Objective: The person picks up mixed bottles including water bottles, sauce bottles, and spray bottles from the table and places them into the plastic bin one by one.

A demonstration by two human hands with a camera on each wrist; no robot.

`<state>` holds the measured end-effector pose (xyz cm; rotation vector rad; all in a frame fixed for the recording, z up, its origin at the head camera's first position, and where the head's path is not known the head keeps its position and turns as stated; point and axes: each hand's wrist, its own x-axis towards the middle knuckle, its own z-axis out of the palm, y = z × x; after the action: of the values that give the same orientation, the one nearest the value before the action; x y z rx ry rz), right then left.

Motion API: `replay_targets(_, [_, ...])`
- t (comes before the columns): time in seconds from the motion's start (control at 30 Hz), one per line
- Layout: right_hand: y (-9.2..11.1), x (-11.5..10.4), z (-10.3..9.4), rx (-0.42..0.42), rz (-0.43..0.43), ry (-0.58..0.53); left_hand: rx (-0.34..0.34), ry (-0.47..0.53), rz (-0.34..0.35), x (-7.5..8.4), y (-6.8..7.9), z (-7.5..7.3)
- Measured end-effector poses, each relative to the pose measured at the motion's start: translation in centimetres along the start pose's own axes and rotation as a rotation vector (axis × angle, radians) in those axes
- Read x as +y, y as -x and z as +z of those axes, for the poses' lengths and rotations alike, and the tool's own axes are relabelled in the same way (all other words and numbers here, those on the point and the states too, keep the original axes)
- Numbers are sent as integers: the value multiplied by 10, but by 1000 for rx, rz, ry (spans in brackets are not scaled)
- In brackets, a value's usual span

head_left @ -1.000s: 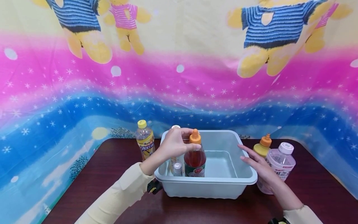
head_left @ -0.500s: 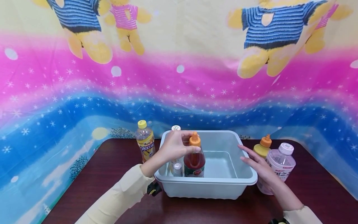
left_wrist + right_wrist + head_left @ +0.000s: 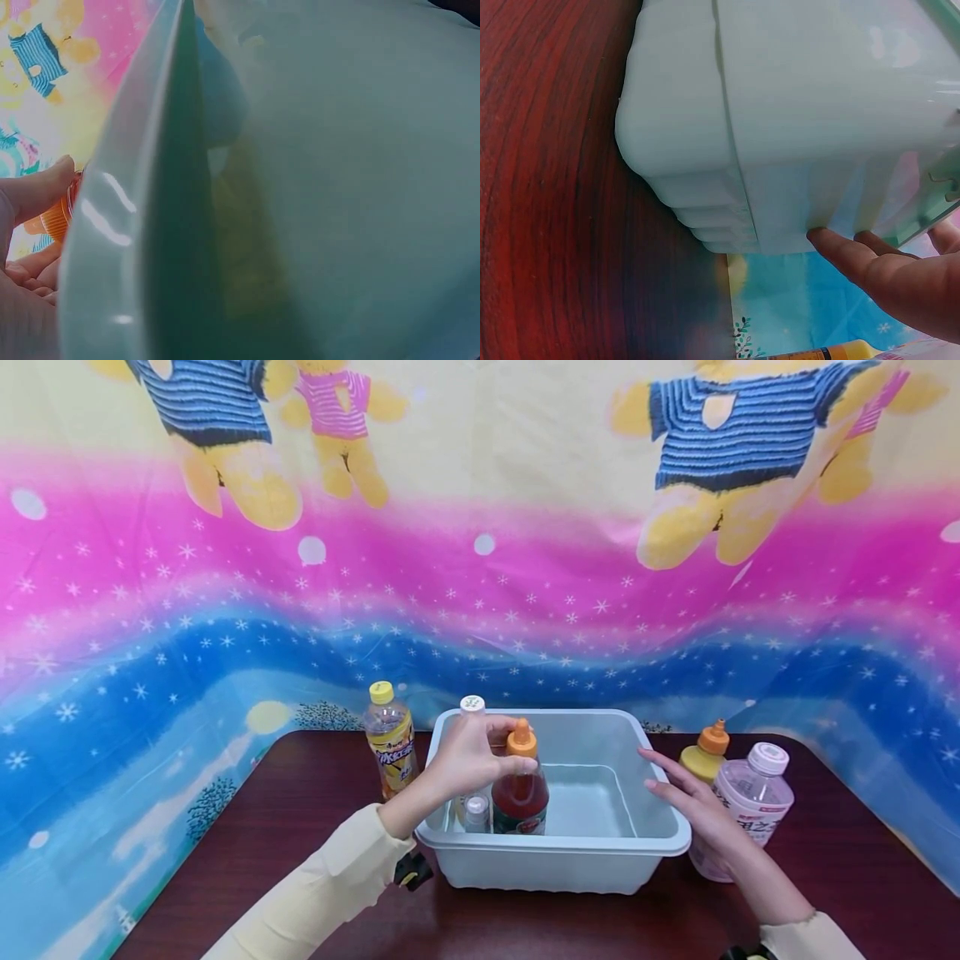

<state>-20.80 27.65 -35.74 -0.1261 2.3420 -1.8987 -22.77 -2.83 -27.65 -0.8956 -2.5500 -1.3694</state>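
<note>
In the head view my left hand [image 3: 472, 753] pinches the orange nozzle cap of a squeeze bottle of red sauce [image 3: 519, 792] between thumb and fingers. The bottle stands upright inside a pale blue-green basin [image 3: 551, 864], its base hidden behind the front wall. A small clear bottle [image 3: 476, 814] and a taller white-capped bottle [image 3: 472, 703] stand to its left in the basin, the taller one partly covered by my hand. My right hand [image 3: 701, 810] rests straight fingers on the basin's right rim; in the right wrist view its fingertips [image 3: 817, 234] touch the outer wall.
A yellow-capped drink bottle [image 3: 392, 743] stands left of the basin on the dark red table [image 3: 255, 843]. To the right are a yellow squeeze bottle [image 3: 702, 760] and a large pink-capped bottle [image 3: 765, 789], partly behind my right forearm. A printed cloth [image 3: 480, 610] hangs behind.
My left hand has lowered slightly with the sauce bottle, which sits a little deeper in the basin. More of the white cap behind the hand shows. My right hand has stayed put.
</note>
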Motion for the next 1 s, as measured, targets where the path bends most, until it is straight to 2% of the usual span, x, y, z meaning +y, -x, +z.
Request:
replay_targets(0.37, [1, 0, 1, -3, 2, -3, -26, 0, -62, -4, 2, 2])
replay_targets(1.0, [1, -2, 0, -11, 8, -13, -35, -82, -94, -6, 3, 7])
